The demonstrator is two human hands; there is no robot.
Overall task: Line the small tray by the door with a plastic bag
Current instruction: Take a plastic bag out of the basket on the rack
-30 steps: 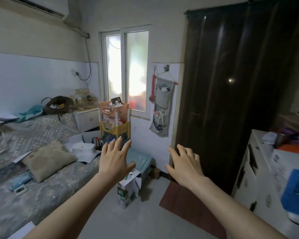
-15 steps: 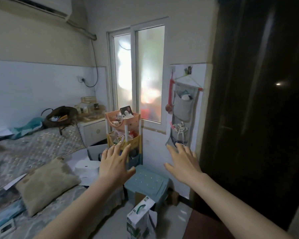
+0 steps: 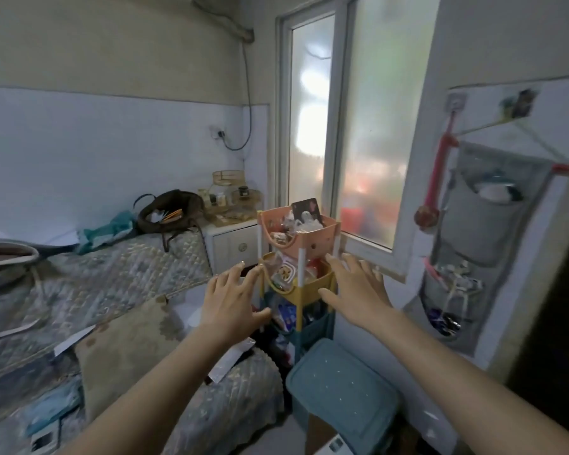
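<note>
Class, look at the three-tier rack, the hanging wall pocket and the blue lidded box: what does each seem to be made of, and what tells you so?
Three-tier rack: probably moulded plastic, matt, given the uniform pink, yellow and teal baskets with punched holes.
Hanging wall pocket: soft grey fabric; it sags and creases.
Blue lidded box: likely plastic, smooth with a slight sheen and rounded moulded corners.

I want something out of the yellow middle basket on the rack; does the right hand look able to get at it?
Probably yes. The right hand, open and empty, is right beside the yellow basket; only the pink basket above narrows the way in.
</note>
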